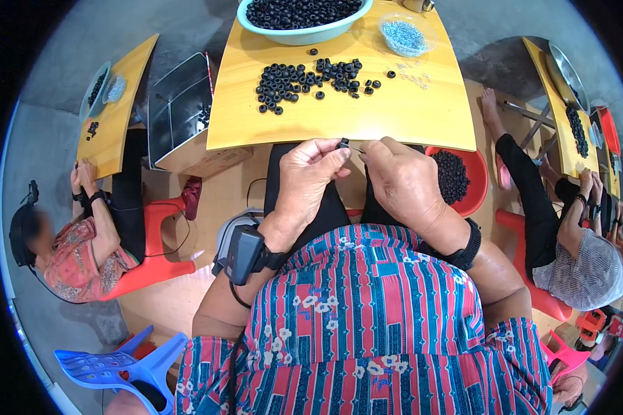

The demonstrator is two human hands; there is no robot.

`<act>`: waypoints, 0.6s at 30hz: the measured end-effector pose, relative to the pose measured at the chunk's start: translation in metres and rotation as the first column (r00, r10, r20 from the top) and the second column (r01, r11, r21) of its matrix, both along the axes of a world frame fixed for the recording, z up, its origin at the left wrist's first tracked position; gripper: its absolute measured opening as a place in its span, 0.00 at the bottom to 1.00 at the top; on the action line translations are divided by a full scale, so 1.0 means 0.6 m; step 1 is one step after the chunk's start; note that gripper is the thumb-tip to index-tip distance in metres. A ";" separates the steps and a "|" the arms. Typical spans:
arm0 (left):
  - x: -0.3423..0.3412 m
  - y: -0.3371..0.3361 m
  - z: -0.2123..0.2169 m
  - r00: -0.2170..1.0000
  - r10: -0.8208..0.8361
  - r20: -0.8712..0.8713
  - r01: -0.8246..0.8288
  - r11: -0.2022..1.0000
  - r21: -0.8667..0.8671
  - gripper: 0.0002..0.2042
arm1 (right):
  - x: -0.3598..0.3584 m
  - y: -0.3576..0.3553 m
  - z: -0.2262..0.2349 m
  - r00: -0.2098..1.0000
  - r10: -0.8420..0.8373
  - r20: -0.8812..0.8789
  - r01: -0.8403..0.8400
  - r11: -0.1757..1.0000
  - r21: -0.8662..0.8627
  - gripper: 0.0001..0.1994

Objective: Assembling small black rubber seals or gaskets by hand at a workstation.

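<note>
My left hand (306,176) is closed, pinching a small black ring-shaped part (343,143) between thumb and fingertips at the table's front edge. Close beside it, my right hand (403,178) grips a thin metal pin (356,149) whose tip points at the black part. Most of the pin is hidden by the fingers. Beyond my hands, a loose spread of black ring-shaped parts (280,81) lies on the yellow table (394,117). Some small clear pieces (414,75) are scattered to their right.
A light-blue basin (304,36) heaped with black parts and a clear bowl (430,45) of small bluish pieces stand at the back. Below the table's right side sits a red basin (479,190) of black parts; a box (180,104) stands left. Other people work at tables on both sides.
</note>
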State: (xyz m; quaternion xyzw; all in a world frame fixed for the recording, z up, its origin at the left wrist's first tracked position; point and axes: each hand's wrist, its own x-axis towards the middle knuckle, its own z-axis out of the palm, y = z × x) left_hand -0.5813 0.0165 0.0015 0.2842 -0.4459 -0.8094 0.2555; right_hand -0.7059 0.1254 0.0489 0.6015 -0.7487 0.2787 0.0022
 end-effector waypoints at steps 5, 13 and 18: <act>-0.011 0.013 0.001 0.998 0.040 0.043 -0.035 0.993 -0.111 0.10 | 0.004 -0.004 -0.001 0.999 -0.033 0.029 0.033 0.999 0.009 0.03; 0.000 0.008 -0.012 0.999 -0.028 -0.032 0.032 0.991 0.127 0.09 | -0.011 -0.001 -0.013 0.998 0.049 -0.032 -0.050 0.999 -0.010 0.09; 0.011 0.003 -0.012 0.985 -0.054 -0.162 0.093 0.965 0.246 0.09 | -0.019 -0.003 -0.016 0.991 0.124 -0.040 -0.128 0.986 -0.108 0.10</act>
